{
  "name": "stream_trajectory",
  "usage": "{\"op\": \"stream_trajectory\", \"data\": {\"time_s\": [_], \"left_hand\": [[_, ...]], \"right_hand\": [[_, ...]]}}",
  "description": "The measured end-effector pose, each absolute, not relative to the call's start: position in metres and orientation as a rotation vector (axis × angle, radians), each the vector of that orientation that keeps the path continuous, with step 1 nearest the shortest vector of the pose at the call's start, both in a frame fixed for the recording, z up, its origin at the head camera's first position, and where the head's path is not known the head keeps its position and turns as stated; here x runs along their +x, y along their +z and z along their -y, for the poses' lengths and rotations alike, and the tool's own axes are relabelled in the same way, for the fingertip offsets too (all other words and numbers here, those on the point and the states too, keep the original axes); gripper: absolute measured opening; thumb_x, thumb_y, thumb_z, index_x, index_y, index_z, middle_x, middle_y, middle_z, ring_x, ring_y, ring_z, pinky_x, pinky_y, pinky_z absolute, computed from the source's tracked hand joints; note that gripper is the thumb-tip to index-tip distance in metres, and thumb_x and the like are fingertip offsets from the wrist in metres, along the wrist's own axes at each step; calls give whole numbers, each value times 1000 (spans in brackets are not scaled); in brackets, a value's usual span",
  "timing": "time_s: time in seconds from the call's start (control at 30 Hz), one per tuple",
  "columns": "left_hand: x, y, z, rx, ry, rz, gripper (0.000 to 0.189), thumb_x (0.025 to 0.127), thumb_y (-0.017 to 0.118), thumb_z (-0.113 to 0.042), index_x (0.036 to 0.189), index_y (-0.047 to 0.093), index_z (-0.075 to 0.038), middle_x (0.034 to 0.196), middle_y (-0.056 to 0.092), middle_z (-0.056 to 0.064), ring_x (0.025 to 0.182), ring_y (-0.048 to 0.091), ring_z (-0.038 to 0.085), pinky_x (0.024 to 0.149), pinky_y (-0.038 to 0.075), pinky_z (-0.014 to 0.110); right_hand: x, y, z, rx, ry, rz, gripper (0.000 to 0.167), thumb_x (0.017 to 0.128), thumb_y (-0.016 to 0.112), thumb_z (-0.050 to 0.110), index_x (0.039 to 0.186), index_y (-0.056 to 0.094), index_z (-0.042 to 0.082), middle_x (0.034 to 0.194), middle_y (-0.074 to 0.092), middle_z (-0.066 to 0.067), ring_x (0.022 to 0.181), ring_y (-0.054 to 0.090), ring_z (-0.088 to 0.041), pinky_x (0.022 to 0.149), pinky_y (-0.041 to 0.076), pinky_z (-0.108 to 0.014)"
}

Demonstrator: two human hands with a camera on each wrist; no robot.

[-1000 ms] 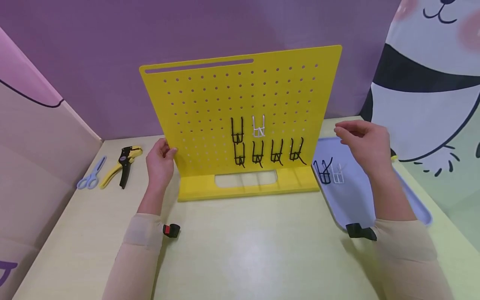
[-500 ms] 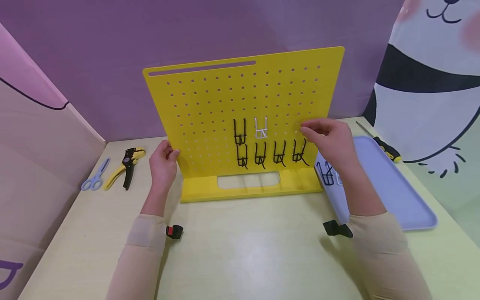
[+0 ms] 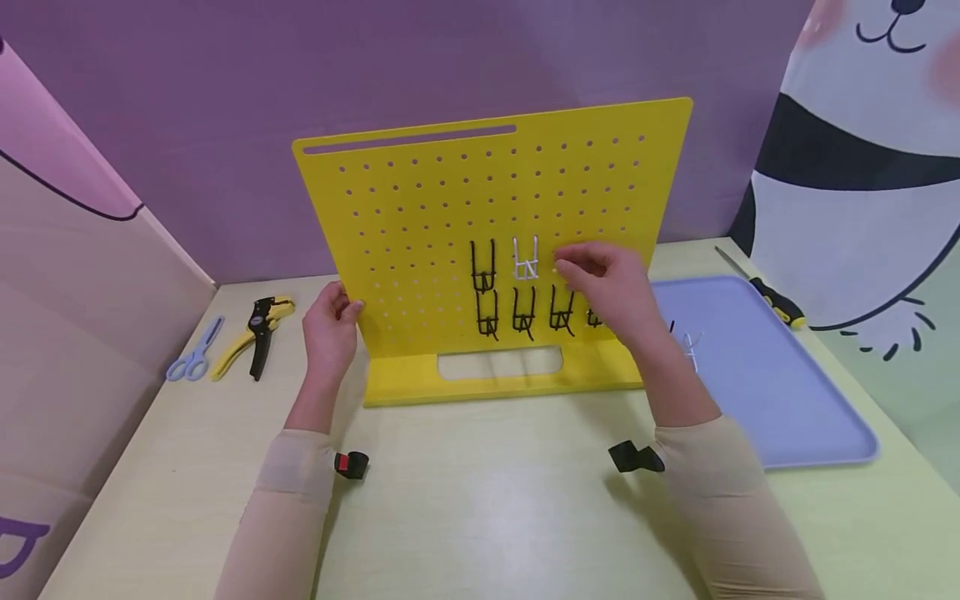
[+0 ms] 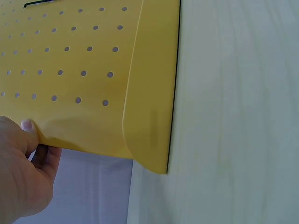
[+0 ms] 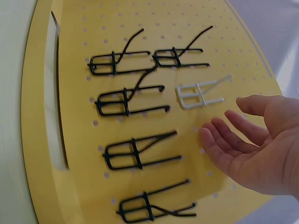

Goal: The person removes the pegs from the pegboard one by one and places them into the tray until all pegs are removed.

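A yellow pegboard (image 3: 420,200) stands upright on its base. At its left edge my left hand (image 3: 331,333) grips the board, the thumb on the front face and the fingers behind, as the left wrist view confirms. My right hand (image 3: 611,287) is in front of the board, just right of a white wire hook (image 3: 527,265) hung on it. In the right wrist view the right hand (image 5: 261,140) has loosely bent fingers with nothing between them. Several black wire hooks (image 5: 135,154) hang in a row below, and another black hook (image 3: 483,275) hangs left of the white one.
A blue tray (image 3: 780,400) lies at the right, with more wire hooks (image 3: 692,350) partly hidden by the right forearm. Beyond it lies a screwdriver (image 3: 776,302). At the left are scissors (image 3: 193,354) and yellow-black wire strippers (image 3: 255,329). A purple backdrop (image 3: 225,125) rises behind.
My right hand has moved left from above the tray to in front of the board, close to the white hook. The left hand keeps its grip on the board's edge.
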State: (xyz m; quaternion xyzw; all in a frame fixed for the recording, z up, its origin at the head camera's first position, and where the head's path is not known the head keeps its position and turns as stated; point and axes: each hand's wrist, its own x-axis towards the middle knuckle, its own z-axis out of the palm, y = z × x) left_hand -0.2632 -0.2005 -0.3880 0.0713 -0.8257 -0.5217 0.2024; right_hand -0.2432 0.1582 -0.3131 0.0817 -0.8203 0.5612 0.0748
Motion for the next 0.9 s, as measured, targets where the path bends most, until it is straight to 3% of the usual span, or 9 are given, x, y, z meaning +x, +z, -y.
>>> {"op": "stream_trajectory", "data": {"time_s": [0.23, 0.53, 0.9], "left_hand": [[-263, -389, 200, 182, -1467, 2291, 25, 100, 62, -5, 125, 64, -3, 105, 69, 15, 90, 59, 23, 78, 49, 27], [-262, -391, 201, 193, -1472, 2290, 26, 99, 63, -4, 125, 64, -3, 106, 69, 16, 92, 60, 24, 81, 50, 28], [-263, -390, 201, 187, -1470, 2280, 24, 99, 63, -3, 123, 64, -2, 105, 69, 17, 91, 60, 24, 80, 51, 28]], "right_hand": [[-248, -316, -146, 296, 1798, 2446, 36, 102, 63, 18, 135, 63, 4, 128, 64, -13, 113, 63, -29, 95, 53, -43], [-251, -320, -141, 265, 2058, 2371, 35, 105, 57, 11, 138, 59, 1, 132, 60, -15, 120, 61, -27, 94, 54, -37], [-257, -325, -138, 236, 2134, 2242, 33, 101, 63, 11, 130, 64, -3, 122, 64, -18, 99, 68, -24, 93, 54, -43]]}}
